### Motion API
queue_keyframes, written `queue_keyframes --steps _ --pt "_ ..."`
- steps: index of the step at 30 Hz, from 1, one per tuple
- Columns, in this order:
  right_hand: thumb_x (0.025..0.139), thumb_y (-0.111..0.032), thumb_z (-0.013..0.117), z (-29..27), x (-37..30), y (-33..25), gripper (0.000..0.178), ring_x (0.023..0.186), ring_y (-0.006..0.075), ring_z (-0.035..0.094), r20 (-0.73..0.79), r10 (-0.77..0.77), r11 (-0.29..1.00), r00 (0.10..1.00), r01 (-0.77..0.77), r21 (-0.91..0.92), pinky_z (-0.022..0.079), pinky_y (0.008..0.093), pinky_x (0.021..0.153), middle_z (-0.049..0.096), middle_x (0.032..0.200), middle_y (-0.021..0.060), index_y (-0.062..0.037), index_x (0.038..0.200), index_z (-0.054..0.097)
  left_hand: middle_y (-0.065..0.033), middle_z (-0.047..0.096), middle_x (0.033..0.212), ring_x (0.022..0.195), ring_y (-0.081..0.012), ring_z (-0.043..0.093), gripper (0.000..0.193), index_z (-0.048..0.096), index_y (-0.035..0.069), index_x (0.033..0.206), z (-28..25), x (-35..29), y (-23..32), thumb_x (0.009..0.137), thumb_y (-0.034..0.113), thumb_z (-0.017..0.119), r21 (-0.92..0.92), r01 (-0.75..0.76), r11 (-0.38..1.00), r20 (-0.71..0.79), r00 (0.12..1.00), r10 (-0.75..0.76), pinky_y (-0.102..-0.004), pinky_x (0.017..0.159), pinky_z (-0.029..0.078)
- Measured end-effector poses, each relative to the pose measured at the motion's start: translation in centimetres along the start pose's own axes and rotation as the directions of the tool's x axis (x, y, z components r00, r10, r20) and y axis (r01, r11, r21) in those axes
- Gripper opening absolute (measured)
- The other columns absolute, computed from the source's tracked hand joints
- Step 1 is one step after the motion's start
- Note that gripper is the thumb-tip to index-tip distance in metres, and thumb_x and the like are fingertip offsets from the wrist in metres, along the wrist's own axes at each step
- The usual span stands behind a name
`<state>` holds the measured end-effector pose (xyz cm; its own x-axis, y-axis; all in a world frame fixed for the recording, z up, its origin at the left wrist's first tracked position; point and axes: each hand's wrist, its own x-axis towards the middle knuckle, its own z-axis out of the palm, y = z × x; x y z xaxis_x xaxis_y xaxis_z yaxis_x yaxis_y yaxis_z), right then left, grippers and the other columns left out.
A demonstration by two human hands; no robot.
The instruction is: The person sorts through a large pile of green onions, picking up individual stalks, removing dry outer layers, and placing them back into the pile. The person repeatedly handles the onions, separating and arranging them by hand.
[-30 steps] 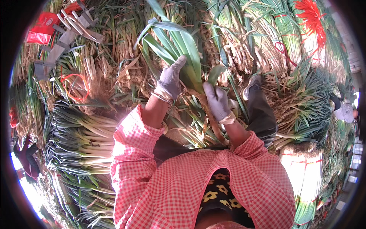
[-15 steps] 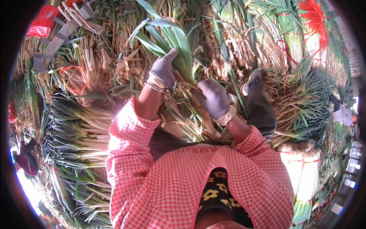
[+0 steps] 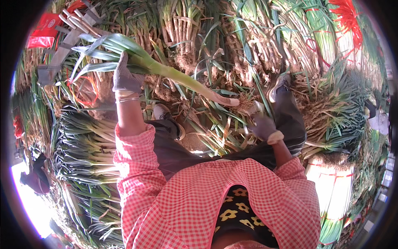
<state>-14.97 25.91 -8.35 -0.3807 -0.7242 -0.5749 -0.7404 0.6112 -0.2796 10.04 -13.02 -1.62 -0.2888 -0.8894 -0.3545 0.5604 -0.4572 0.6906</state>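
Gripping a long green onion (image 3: 166,70) with the gloved left hand (image 3: 124,76) in the upper left of the frame, fingers wrapped fully around the leafy green end. Stretching the stalk diagonally down toward the centre, its pale root end (image 3: 226,101) hanging free, just up and left of the right hand. Fanning its green leaves (image 3: 99,45) out to the upper left, above the glove. Holding the gloved right hand (image 3: 263,126) right of centre, fingers curled partly closed around wisps of dry brownish husk (image 3: 253,108); hard to tell how firmly. Showing a red-and-white checked sleeve (image 3: 132,166) along the left forearm and the same checked cloth across the bottom of the frame. Resting dark trouser legs (image 3: 174,145) across the middle, with one shoe (image 3: 163,112) left of centre and another shoe (image 3: 280,81) in the upper right. Lying all around, bundled green onions (image 3: 83,145) at the left edge, more bundles (image 3: 186,20) along the top, and loose trimmed leaves (image 3: 215,133) between the legs. Sitting in the far upper left corner, a red bag (image 3: 43,31); trailing at the upper right, red tying string (image 3: 350,20).
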Motion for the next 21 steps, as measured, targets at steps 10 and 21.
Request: queue_keyframes --steps 10,21 --pt "0.084 -0.030 0.068 -4.7 0.8 -6.4 0.030 0.048 0.0183 0.053 -0.163 -0.312 0.458 0.936 0.298 0.838 0.041 0.0289 0.047 0.055 0.063 0.0038 -0.0029 0.097 0.061 -0.0134 0.061 0.112 0.106 -0.0309 0.057 0.052 0.052 0.008 0.124 5.7 -1.8 -5.2 0.086 0.039 0.068 0.009 0.297 0.955 0.380 0.882 -0.278 -0.0448 0.100 0.047" --pt "0.099 -0.040 0.045 0.4 -1.8 -5.7 0.047 0.044 0.0140 0.047 0.119 -0.282 -0.205 0.952 -0.181 0.962 0.041 0.0258 0.045 0.051 0.058 0.0046 0.0045 0.107 0.056 -0.0101 0.064 0.101 0.089 -0.0231 0.064 0.027 0.055 0.003 0.119 8.9 -2.1 -15.2 0.094 0.013 0.058 0.229 0.127 0.965 0.353 0.913 -0.204 -0.0388 0.074 0.056"
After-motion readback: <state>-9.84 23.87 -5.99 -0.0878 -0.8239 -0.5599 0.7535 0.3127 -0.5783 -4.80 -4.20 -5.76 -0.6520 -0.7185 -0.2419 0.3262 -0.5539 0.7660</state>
